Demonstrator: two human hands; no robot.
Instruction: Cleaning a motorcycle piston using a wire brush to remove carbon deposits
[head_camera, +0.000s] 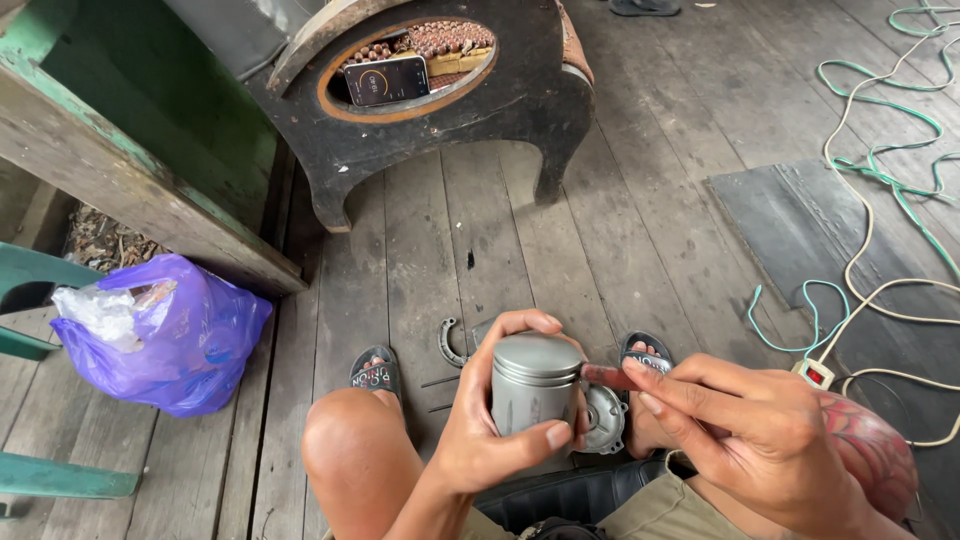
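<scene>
Your left hand (500, 415) clamps the piston (535, 385) upright, steadying it so your right hand (745, 435), pinching a red tool (610, 377), reaches its side

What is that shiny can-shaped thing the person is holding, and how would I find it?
Start at the grey wooden plank floor and look down to the bare knee at the bottom. Just right of it, the left hand grips a grey metal cylinder with a flat top, while the right hand presses a small reddish tool against its side. Nothing else nearby is smooth, round and upright like it.
</scene>
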